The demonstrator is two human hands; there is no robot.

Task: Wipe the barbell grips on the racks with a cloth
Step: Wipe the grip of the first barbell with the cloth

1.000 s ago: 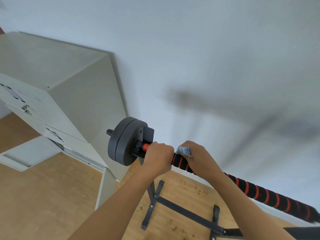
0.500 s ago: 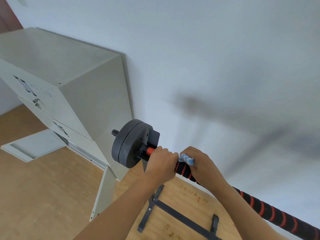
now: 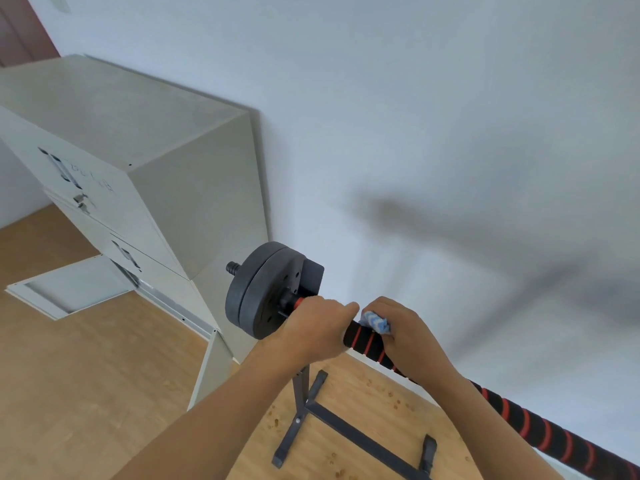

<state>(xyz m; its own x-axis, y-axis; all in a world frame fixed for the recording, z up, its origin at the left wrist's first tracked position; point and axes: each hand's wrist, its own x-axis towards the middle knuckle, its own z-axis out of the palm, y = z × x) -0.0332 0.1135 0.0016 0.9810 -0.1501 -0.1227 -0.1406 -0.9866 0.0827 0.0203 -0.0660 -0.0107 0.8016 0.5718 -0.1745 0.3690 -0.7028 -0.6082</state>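
Cloth (image 3: pixel 375 323) mostly hidden in right hand (image 3: pixel 408 337) | barbell (image 3: pixel 519 419) cut off right

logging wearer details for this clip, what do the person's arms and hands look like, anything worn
Both forearms are bare, with no sleeves in view. The left hand and right hand are bare too: no gloves, rings, watch or wristband show.

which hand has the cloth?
The right hand: the blue-and-white cloth is bunched under its fingers on the barbell grip. The left hand grips the bar bare, beside the weight plates.
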